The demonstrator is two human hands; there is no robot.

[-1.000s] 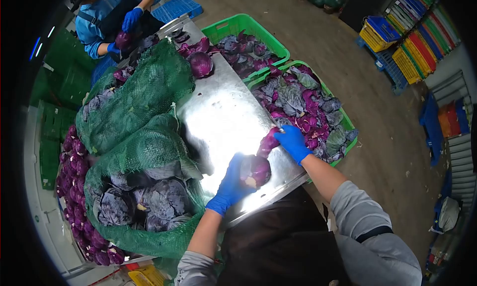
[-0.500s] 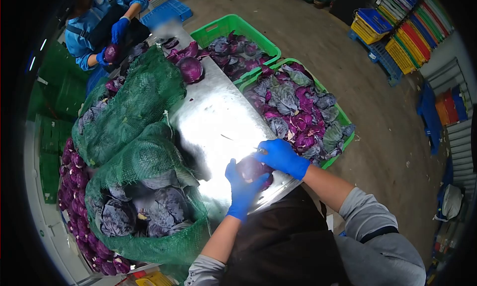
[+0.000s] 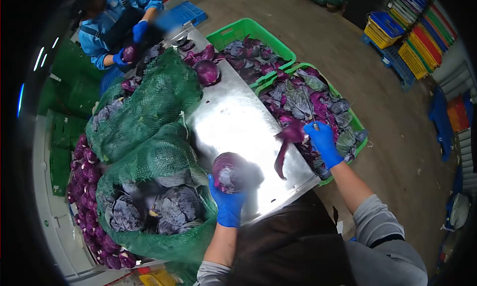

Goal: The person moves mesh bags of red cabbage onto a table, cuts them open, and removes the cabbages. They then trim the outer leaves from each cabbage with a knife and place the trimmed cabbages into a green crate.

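My left hand (image 3: pixel 227 205), in a blue glove, is wrapped round the lower side of a red cabbage (image 3: pixel 231 172) above the metal table (image 3: pixel 223 114). In my right hand (image 3: pixel 324 144), also gloved in blue, is a knife (image 3: pixel 312 111), its thin blade pointing away over the green crate of leaves. A loose purple cabbage leaf (image 3: pixel 292 133) hangs at the right fingertips, blurred, over the table's right edge. One long strip of it dangles toward the metal. Left of the table lies a green mesh sack (image 3: pixel 149 162), its mouth showing several untrimmed cabbages (image 3: pixel 176 206).
Two green crates (image 3: pixel 358 121) of cabbage leaves stand along the table's right side. Another sack (image 3: pixel 149 99) and a single cabbage (image 3: pixel 206 72) lie farther up. Trimmed cabbages (image 3: pixel 89 201) are piled at far left. A co-worker (image 3: pixel 112 25) handles a cabbage at the table's far end.
My hands have parted: the left moved left with the cabbage, and the right swung right toward the crate with the knife and a leaf peeled away. The view has shifted slightly.
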